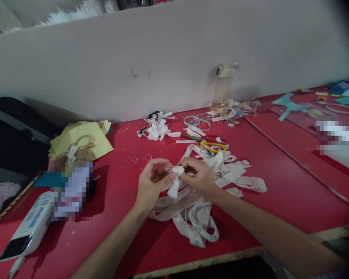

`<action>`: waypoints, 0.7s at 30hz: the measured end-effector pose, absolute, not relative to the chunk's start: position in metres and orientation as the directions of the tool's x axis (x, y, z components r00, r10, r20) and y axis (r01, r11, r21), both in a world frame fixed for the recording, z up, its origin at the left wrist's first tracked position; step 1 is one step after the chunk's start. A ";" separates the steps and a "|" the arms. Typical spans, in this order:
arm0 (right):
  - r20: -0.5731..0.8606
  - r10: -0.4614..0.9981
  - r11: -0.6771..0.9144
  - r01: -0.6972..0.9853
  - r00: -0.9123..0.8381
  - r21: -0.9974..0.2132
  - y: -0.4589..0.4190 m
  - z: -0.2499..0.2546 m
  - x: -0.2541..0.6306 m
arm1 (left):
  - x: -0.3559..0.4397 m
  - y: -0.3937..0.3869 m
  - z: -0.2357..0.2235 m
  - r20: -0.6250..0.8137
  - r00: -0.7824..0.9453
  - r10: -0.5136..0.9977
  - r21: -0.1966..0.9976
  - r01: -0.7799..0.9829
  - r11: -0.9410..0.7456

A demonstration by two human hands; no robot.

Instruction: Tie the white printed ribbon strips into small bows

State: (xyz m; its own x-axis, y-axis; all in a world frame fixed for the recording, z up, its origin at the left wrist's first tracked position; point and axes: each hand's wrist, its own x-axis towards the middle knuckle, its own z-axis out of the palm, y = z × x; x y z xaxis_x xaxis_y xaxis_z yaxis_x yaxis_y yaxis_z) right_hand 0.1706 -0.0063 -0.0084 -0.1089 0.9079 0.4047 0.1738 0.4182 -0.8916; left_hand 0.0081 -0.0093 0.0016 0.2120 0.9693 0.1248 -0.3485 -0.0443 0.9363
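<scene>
My left hand [152, 180] and my right hand [199, 176] meet over a red table [279, 186], both pinching a folded piece of white ribbon [176, 174] whose tail hangs down between them. Beneath them lies a tangled heap of white printed ribbon [197, 217]. A yellow loop [213, 146] sits just beyond the hands. Further back lies a small pile of finished white ribbon bows [157, 130].
Yellow paper sheets [81, 141] with a beige string piece lie at the left. A white power bank [29, 228] rests near the front left edge. A glue gun [222, 87] stands by the white wall. Clear rings [196, 122] and teal paper cutouts [287, 102] lie at the back right.
</scene>
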 end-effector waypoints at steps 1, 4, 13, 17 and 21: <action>0.391 0.912 0.406 0.137 -0.126 -0.903 -0.006 -0.009 0.171 | 0.008 -0.009 0.001 0.126 0.217 0.968 0.936 -0.350 -0.043; 0.372 0.909 0.381 0.011 -0.188 -0.925 -0.006 -0.010 0.172 | 0.007 -0.009 0.002 0.129 0.238 0.963 0.935 -0.353 -0.038; 0.390 0.899 0.399 0.006 -0.200 -0.917 -0.007 -0.013 0.172 | 0.006 -0.007 0.003 0.111 0.290 0.951 0.939 -0.344 -0.004; 0.376 0.901 0.390 0.026 -0.214 -0.920 -0.008 -0.011 0.172 | 0.006 -0.006 0.003 0.075 0.294 0.953 0.942 -0.335 0.029; 0.355 0.917 0.372 0.068 -0.183 -0.926 -0.008 -0.010 0.173 | 0.005 -0.005 0.006 0.067 0.304 0.950 0.961 -0.275 0.020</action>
